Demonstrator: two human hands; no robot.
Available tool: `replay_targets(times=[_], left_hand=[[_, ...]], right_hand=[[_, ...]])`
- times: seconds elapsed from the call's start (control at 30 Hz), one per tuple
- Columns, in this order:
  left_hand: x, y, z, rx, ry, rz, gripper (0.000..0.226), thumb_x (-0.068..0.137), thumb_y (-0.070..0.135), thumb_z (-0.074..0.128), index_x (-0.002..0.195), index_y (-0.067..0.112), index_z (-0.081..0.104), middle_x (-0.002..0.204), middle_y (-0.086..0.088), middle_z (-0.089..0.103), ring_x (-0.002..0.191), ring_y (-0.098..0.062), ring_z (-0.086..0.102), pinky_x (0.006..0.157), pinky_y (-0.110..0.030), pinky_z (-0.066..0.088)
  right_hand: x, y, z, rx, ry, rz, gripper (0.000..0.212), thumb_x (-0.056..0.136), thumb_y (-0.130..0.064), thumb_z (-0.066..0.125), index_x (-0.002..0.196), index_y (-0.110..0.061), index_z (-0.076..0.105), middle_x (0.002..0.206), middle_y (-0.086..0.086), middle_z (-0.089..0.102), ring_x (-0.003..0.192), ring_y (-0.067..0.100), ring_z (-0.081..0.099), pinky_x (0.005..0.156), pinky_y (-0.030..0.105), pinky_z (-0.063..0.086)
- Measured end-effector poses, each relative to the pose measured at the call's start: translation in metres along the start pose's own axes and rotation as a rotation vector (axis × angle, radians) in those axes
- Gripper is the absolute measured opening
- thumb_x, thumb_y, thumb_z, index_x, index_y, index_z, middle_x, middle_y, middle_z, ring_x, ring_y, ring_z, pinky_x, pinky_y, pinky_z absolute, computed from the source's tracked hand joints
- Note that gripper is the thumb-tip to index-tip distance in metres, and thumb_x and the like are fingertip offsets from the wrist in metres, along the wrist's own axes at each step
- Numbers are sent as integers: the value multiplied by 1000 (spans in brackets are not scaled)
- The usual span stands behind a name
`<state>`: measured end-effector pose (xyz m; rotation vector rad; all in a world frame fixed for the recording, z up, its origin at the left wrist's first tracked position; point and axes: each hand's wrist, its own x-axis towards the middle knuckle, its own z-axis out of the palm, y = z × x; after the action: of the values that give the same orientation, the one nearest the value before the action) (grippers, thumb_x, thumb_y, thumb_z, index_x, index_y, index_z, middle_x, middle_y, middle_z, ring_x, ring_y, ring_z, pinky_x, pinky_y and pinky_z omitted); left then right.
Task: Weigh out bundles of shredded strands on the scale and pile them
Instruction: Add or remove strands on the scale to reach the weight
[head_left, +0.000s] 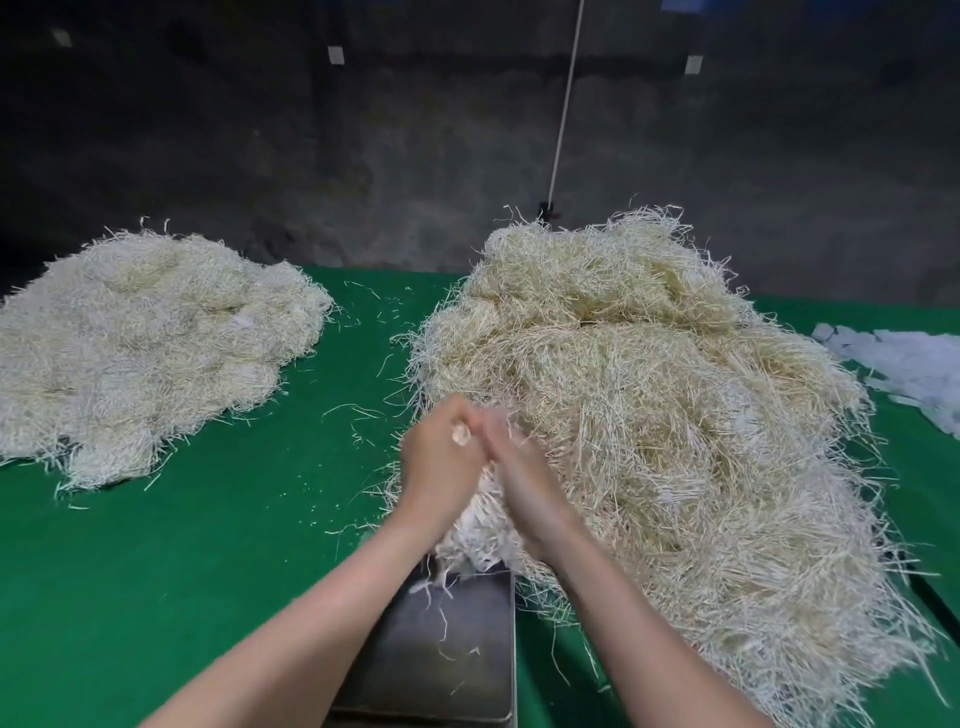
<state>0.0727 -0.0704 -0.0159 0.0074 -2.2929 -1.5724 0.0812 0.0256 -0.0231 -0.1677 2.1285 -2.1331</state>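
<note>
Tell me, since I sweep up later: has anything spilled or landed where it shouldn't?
Yes: stray strands lie scattered on the green table between the left pile and the right pile, and a few lie on the scale pan under the bundle the left hand grips.

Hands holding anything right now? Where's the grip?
A bundle of strands, gripped at its upper end by the left hand; right hand lies against it, too blurred to tell its grip. Lower end hangs over the scale.

Dark concrete wall (363, 156) (stained), white cord (566, 98), green-covered table (208, 545)
</note>
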Motion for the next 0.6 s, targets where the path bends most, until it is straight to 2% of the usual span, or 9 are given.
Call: replay_targets(times=[0.1,0.13,0.17,0.2,0.27,0.33,0.47,0.53,0.6], left_hand=[[7,1,-7,-274,60,-166,38,89,57,47,113,28,50,120,6,55,113,-8,51,98,-32,41],[2,1,-10,-374,-62,-277,52,84,66,42,124,32,46,136,5,48,127,-14,44,109,-43,33],[-7,-1,-9,-477,-198,-406,67,80,71,41,135,32,41,146,4,40,135,-19,36,114,-47,25],[-19,-1,-4,-557,-284,-509,76,77,72,44,140,30,36,149,1,36,138,-23,33,114,-49,23],[-20,3,1,-639,-185,-599,80,79,66,53,142,18,38,138,-6,49,129,-31,45,103,-48,37],[-3,0,-3,-658,36,-618,61,86,49,60,127,5,51,105,-9,62,93,-27,59,76,-36,48],[-2,-2,-2,-583,20,-579,44,91,42,58,104,0,59,82,-13,61,71,-24,61,64,-31,49],[-15,2,6,-548,-77,-567,56,91,54,52,106,1,56,80,-11,57,81,-26,58,81,-41,49],[-8,10,1,-492,-101,-513,53,92,60,39,83,10,54,59,-1,46,61,-16,51,64,-29,49]], right_hand=[[1,-1,7,71,285,-67,48,78,-69,42,109,-33,51,72,-10,40,51,-5,30,51,9,31],[7,-3,0,106,357,-55,43,86,-62,41,115,-32,47,91,-13,24,81,3,20,77,13,38],[13,-7,-7,70,391,-52,44,91,-56,39,124,-28,43,94,-21,45,69,-6,35,77,14,43],[17,-10,-10,-61,415,-69,44,94,-52,38,128,-23,40,93,-13,47,89,4,58,81,21,46],[15,-3,-5,-408,464,-162,42,95,-46,39,124,-16,41,116,-2,50,108,16,52,88,29,44],[-1,18,19,-589,431,-362,32,92,-45,41,110,-19,47,107,-8,45,102,8,47,87,21,39],[-5,16,32,-365,411,-363,36,93,-47,38,76,-18,51,70,-13,44,60,-1,41,62,16,37],[8,3,13,-303,486,-281,45,98,-40,36,79,-4,56,63,-7,42,59,11,39,65,30,43],[3,3,15,-316,498,-324,49,97,-46,28,87,-9,59,72,-4,46,67,13,41,69,32,43]])
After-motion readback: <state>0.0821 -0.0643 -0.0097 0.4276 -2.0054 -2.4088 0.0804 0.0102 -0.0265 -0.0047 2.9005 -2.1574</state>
